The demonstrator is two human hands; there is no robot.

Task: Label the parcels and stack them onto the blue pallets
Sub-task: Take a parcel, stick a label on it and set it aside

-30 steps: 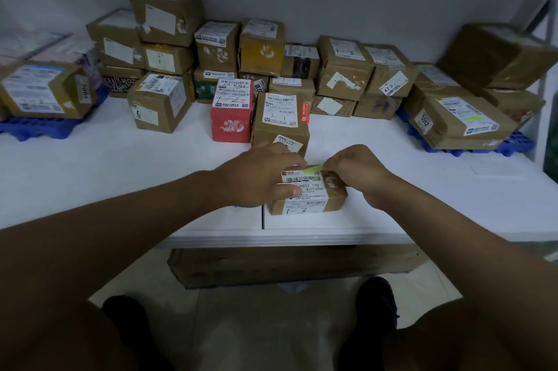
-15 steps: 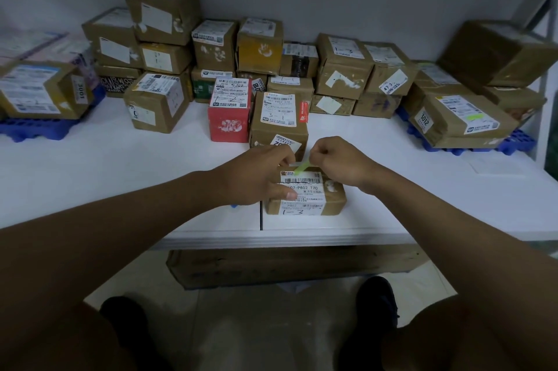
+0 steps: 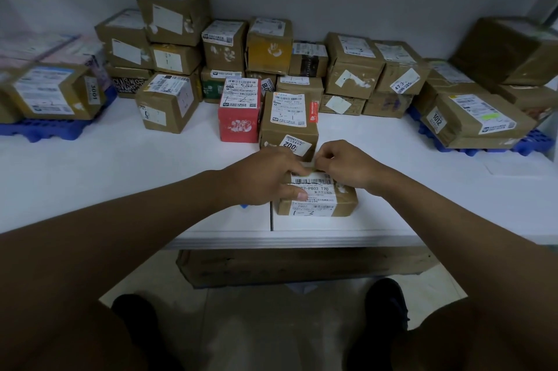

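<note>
A small brown parcel point(image 3: 317, 200) with a white barcode label marked "1-3" lies near the front edge of the white table point(image 3: 120, 177). My left hand point(image 3: 265, 177) grips its left end, thumb pressed on the top label. My right hand point(image 3: 344, 165) pinches a small pale sticker point(image 3: 308, 166) at the parcel's far top edge, fingertips close to those of the left hand. A blue pallet point(image 3: 45, 130) with parcels sits at the far left. Another blue pallet point(image 3: 525, 145) with stacked parcels sits at the far right.
Just behind my hands stand a tall brown parcel marked 1002 point(image 3: 290, 126) and a red box point(image 3: 240, 117). Several stacked parcels point(image 3: 353, 68) line the back wall. A long cardboard box point(image 3: 302, 268) lies on the floor under the table.
My right hand has slid left along the parcel's far edge, from the right corner toward the middle. The green sticker that showed on top is now mostly covered by my fingers.
</note>
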